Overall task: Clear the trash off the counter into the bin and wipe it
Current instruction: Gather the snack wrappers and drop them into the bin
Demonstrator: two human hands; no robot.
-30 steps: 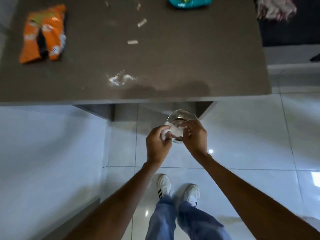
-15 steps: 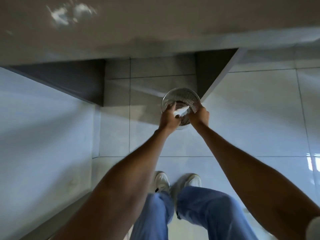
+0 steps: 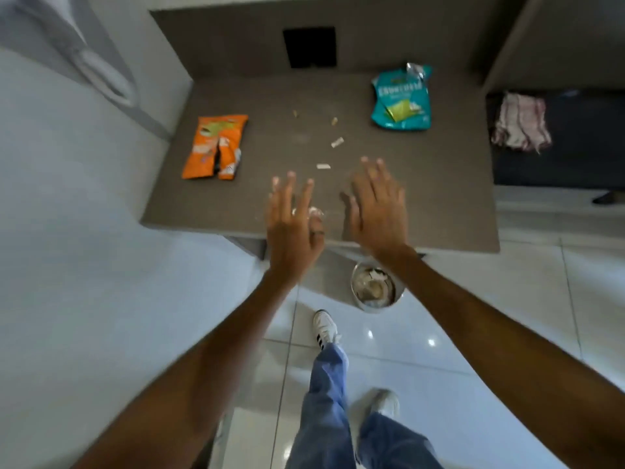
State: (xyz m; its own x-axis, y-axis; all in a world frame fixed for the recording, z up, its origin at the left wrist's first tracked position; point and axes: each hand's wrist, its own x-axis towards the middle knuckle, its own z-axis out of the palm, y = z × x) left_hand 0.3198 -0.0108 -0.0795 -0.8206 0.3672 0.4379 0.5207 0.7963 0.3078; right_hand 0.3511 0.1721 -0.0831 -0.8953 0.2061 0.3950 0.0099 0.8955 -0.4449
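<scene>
My left hand (image 3: 292, 225) and my right hand (image 3: 377, 208) hover flat, fingers spread and empty, over the front edge of the brown counter (image 3: 439, 198). A white smear (image 3: 314, 211) shows on the counter, partly hidden by my left fingers. An orange snack bag (image 3: 216, 145) lies at the left, a teal snack bag (image 3: 402, 98) at the back right. Small paper scraps (image 3: 323, 166) are scattered between them. The round metal bin (image 3: 373, 289) stands on the floor below the counter edge, with crumpled white paper inside.
A striped cloth (image 3: 521, 121) lies on a dark surface to the right of the counter. A black square opening (image 3: 309, 47) sits in the back panel. A white wall runs along the left. My feet stand on glossy white tiles (image 3: 507, 299).
Both hands were down at the bin with white paper; now they are up over the counter, empty and spread. The paper lies in the bin. The view has lifted to the counter.
</scene>
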